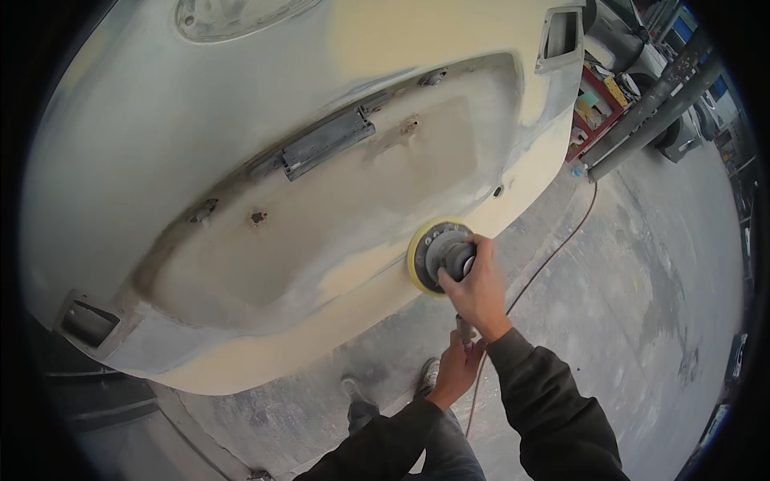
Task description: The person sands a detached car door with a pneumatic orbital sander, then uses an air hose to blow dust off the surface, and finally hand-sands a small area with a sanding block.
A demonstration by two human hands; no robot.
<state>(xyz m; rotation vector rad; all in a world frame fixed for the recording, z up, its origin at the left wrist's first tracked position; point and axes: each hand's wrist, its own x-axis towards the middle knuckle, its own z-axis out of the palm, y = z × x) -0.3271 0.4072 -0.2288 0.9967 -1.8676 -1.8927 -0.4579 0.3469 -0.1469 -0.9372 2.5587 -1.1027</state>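
Observation:
A round orbital sander (438, 250) with a grey-black body and a yellow-edged disc rests against the lower edge of a car tailgate (365, 276). Gripping the top of the sander, my right hand (480, 290) has its fingers and thumb wrapped round the head. Below it, my left hand (457, 373) is closed round the sander's rear handle, near the hose joint. The tailgate is matt grey with cream-yellow patches, several holes and a dark plastic strip (329, 144) in its recess. The disc's working face is hidden against the panel.
From the sander a thin reddish air hose (553, 255) runs over the grey, dusty floor (634, 321) to the far right. Thick grey posts (658, 104) stand there beside a red cart (595, 104) with clutter. My shoes (429, 370) are just below the panel's edge.

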